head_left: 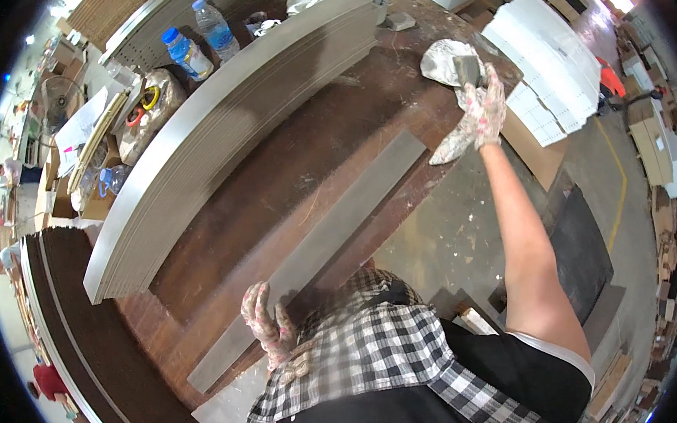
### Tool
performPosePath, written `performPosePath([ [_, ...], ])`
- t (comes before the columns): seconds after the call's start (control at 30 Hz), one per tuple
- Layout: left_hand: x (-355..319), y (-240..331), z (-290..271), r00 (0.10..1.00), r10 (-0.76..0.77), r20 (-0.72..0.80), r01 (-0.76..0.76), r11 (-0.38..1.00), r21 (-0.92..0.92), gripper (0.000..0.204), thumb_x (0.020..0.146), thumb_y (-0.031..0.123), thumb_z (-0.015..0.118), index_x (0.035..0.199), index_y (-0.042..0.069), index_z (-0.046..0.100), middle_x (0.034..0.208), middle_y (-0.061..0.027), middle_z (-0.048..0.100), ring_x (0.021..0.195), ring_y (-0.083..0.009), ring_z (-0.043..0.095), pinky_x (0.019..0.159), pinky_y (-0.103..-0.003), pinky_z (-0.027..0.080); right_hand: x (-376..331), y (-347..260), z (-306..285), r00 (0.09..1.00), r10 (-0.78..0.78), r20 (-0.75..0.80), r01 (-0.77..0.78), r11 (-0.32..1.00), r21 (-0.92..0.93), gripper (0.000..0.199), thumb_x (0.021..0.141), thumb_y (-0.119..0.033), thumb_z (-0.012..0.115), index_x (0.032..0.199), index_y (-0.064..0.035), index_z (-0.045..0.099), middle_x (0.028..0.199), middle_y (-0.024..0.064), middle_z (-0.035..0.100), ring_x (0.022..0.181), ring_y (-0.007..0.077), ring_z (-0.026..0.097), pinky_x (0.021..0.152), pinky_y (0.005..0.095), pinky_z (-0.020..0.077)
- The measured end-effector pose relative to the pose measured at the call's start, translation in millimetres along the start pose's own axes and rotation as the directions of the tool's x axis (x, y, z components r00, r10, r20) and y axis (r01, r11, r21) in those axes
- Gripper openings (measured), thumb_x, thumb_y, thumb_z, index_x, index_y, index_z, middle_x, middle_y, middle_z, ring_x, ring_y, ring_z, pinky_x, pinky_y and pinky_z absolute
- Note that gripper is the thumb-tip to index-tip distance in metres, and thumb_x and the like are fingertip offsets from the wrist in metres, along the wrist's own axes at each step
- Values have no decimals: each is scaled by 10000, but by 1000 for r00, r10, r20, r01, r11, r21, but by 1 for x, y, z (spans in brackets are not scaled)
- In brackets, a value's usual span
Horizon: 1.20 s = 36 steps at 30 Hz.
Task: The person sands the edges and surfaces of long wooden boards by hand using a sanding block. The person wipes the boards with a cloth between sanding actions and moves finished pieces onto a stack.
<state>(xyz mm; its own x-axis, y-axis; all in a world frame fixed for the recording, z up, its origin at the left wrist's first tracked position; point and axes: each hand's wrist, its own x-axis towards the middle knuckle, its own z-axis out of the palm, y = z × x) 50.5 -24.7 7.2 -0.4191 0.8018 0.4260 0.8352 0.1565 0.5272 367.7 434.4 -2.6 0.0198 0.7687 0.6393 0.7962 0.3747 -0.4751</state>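
A long, narrow grey strip (346, 212) lies flat on the brown tabletop (251, 183), its long axis running slantwise from the lower left, close to the person's body, to the upper right. The left hand (268, 323), in a patterned glove, is much the nearer: it is over the strip's lower part, so most of the length stretches up and rightward from it. Its fingers curl loosely, apart from the thumb, with nothing seen in its grasp; whether it presses on the strip I cannot tell. The right hand (484, 112), gloved alike, is beyond the far end and to its right, closed around a small grey block (466, 70) above a crumpled white cloth (441, 60). The table looks scuffed; along its far side a tall stack of grey panels (232, 116) stands, with bottles (187, 53) behind. Rightward, white stacked sheets (545, 57) sit above the concrete floor (450, 226).
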Motion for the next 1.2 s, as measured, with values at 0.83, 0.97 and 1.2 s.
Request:
performPosePath([
  [0.83, 91, 126, 53, 820, -203, 535, 572, 279, -771, 728, 784, 100, 727, 1443, 45, 423, 1303, -110, 540, 1231, -232, 505, 1049, -346, 398, -110, -241, -88, 843, 56, 536, -537, 149, 830, 502, 987, -204, 489, 1463, -69, 402, 1356, 86, 496, 916, 108, 590, 667, 226, 491],
  [0.97, 32, 69, 45, 971, 4, 238, 37, 985, -166, 687, 649, 47, 748, 1310, 121, 576, 1311, -175, 575, 1151, -354, 588, 952, -450, 490, -132, -205, -59, 759, 190, 623, -648, 128, 751, 451, 1006, -120, 439, 1456, -112, 420, 1138, 55, 616, 708, 89, 583, 593, 240, 477],
  [1.2, -59, 44, 38, 968, -215, 131, 184, 958, 218, 620, 751, 221, 761, 1320, 74, 561, 1451, -162, 493, 1421, -362, 369, 1147, -539, 305, -153, -139, -28, 703, 94, 705, -642, 511, 572, 549, 964, -131, 587, 1475, -152, 387, 1033, 4, 535, 692, 62, 525, 559, 197, 463],
])
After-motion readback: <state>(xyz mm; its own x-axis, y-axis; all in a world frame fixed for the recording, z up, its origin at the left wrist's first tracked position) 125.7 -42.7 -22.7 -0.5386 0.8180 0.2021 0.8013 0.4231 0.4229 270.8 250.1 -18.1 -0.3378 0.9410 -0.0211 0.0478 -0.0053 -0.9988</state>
